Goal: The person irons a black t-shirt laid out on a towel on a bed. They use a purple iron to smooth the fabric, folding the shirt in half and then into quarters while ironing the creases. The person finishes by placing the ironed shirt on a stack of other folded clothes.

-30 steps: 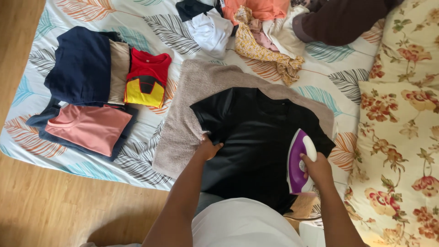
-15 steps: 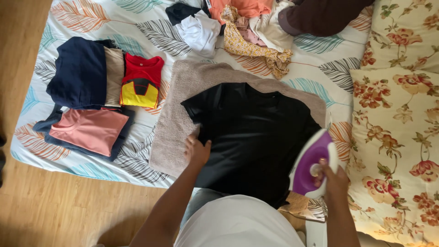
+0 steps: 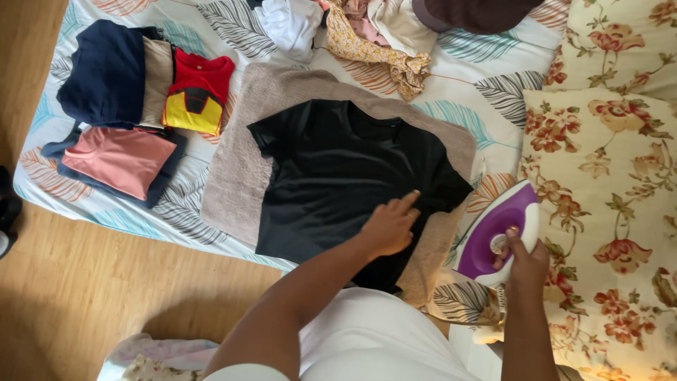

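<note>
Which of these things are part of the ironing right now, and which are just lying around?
In use:
black short-sleeved T-shirt
beige towel under it
purple and white iron
left hand, right hand

Lying about:
folded clothes stack
crumpled laundry pile
floral cushion

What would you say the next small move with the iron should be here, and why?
Probably bring the purple iron left onto the black T-shirt: the right hand holds it off to the side, while the left hand presses the shirt flat on the towel.

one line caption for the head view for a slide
Left hand smooths a black t-shirt on a beige towel; right hand holds a purple iron aside.
</note>
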